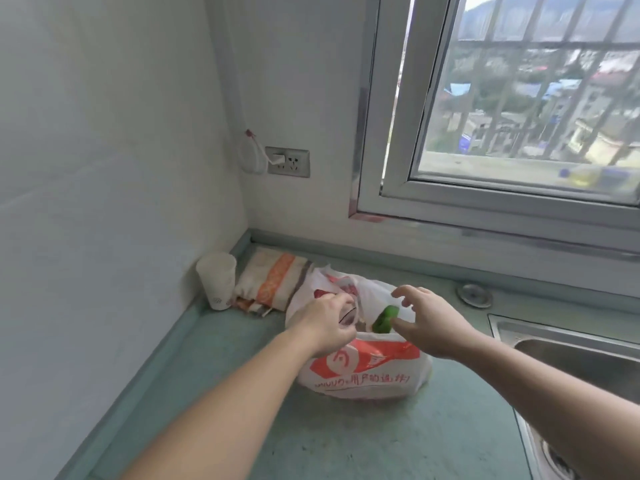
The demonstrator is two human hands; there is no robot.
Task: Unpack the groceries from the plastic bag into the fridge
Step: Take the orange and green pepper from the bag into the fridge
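Left hand (329, 322) fingers curled, thin bag edge pinched, right hand (431, 322) fingers spread, nothing gripped, glossy green vegetable (489, 318) (rounded) touched inside crinkled white-and-red plastic bag (363, 372), frame centre, on speckled green countertop (398, 438).

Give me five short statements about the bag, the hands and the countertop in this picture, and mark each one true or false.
1. The left hand pinches the rim of the plastic bag. True.
2. The right hand has a closed grip on the green vegetable. False: its fingers are spread just above it.
3. The bag sits in the sink. False: it sits on the green countertop.
4. A white cup stands in the corner beside a folded cloth. True.
5. The wall socket is empty. False: a white plug is in it.
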